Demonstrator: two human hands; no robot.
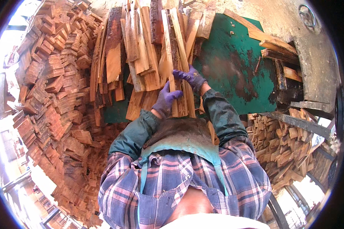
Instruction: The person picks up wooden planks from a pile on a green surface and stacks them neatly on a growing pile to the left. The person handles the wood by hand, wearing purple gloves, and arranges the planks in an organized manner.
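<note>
My left hand (pixel 166 100), in a purple glove, is closed around the lower end of a long, narrow wooden slat (pixel 167 42). Its thumb points right across the wood. Just to the right and slightly farther away, my right hand (pixel 193 78), gloved the same, curls its fingers over a second wooden slat (pixel 179 40) beside the first. Some fingertips are hidden by the wood. Under and around both hands lies a bundle of split wooden boards (pixel 143 49), some with dark bark, their near ends pointing toward me.
A green tabletop (pixel 221 57), worn and dirty, holds the boards. A tall pile of short wood pieces (pixel 61 95) rises at left. More cut wood (pixel 283 145) fills the lower right. Loose planks (pixel 279 49) lie by the table's right edge, near a metal rail (pixel 300 124).
</note>
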